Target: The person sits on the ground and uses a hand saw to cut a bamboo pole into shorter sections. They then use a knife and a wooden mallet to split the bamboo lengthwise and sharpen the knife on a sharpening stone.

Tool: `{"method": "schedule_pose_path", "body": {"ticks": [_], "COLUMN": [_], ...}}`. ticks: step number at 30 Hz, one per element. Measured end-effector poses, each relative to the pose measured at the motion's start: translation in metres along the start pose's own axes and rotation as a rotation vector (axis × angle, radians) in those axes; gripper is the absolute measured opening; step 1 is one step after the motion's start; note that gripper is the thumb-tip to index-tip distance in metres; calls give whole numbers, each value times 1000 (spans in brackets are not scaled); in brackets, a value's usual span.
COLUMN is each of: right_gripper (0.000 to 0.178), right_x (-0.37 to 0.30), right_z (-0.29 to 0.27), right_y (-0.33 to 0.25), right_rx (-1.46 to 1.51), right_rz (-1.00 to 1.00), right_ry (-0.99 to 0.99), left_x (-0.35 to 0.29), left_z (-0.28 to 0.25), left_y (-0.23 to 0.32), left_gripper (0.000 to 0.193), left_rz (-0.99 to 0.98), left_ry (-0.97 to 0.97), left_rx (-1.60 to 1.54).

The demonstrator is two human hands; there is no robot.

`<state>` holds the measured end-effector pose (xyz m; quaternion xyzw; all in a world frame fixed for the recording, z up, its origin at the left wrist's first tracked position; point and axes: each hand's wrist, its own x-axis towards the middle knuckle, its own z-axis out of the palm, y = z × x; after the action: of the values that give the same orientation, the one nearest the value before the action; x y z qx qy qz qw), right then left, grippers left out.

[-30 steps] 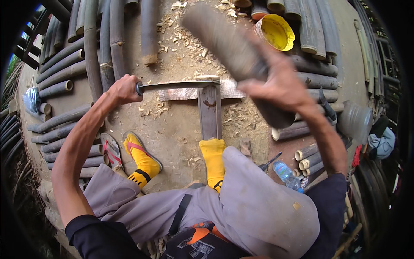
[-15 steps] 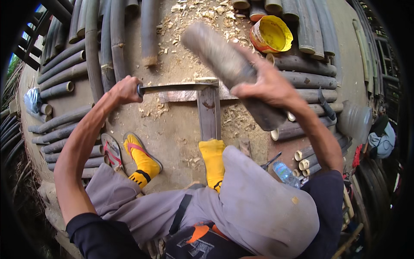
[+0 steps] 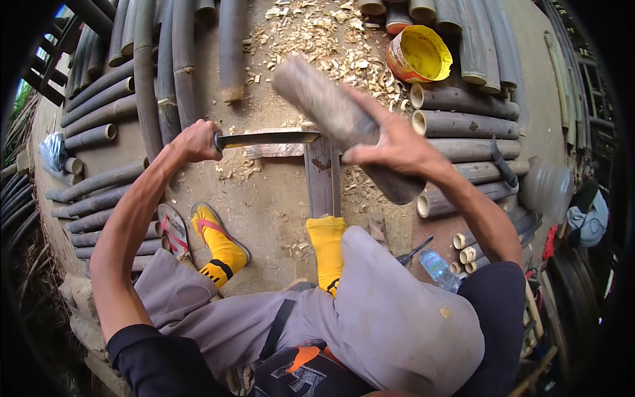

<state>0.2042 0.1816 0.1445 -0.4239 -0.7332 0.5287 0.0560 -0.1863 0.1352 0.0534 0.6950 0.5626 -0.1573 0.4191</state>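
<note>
My left hand (image 3: 198,141) is closed round the dark handle of a machete (image 3: 268,139). Its blade points right, and the tip end lies over the far end of a dark bamboo piece (image 3: 323,177). That piece runs towards me, its near end against my yellow-socked foot (image 3: 326,241). Gripped in my right hand (image 3: 397,144) is a thick, round wooden club (image 3: 324,99), tilted and blurred by motion. The club hangs beside and above the blade's tip; whether they touch I cannot tell. A pale flat wooden block (image 3: 274,151) lies beneath the bamboo's far end.
Pale shavings (image 3: 317,40) cover the ground beyond my hands. Bamboo lengths (image 3: 469,124) lie stacked at the right, and more (image 3: 109,198) at the left. A yellow-lined bucket (image 3: 420,56) stands far right. Near my knee are a screwdriver-like tool (image 3: 415,250) and a plastic bottle (image 3: 438,268).
The club in my right hand has come down slightly, nearer the machete. The blade's tip sits a little further left over the bamboo piece. My left hand has barely shifted.
</note>
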Motion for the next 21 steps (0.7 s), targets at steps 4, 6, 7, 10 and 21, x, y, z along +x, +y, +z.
{"method": "schedule_pose_path", "body": {"ticks": [4,6,7,10,21], "right_gripper": [100,99,99,99,102], "right_x": [3,2,1,-6,-68], "right_z": [-34,-12,2,53,80], "right_y": [-37,-29,-12,28,85], "right_rx": [348,590,431,100,195], "right_rz": [-190,-177,-112,28,371], "right_ry": [521,717,672,92,522], "left_x": [4,4,5,10,17], "left_z": [-6,-5,-7,-9,-12], "left_y": [-1,0,2,5,-5], "left_gripper": [26,27,27,27,26], "left_rz": [-31,-16,-8,14,-30], "left_ry": [12,14,17,21,-184], "left_rx": [30,-2,-14,-9,-139]}}
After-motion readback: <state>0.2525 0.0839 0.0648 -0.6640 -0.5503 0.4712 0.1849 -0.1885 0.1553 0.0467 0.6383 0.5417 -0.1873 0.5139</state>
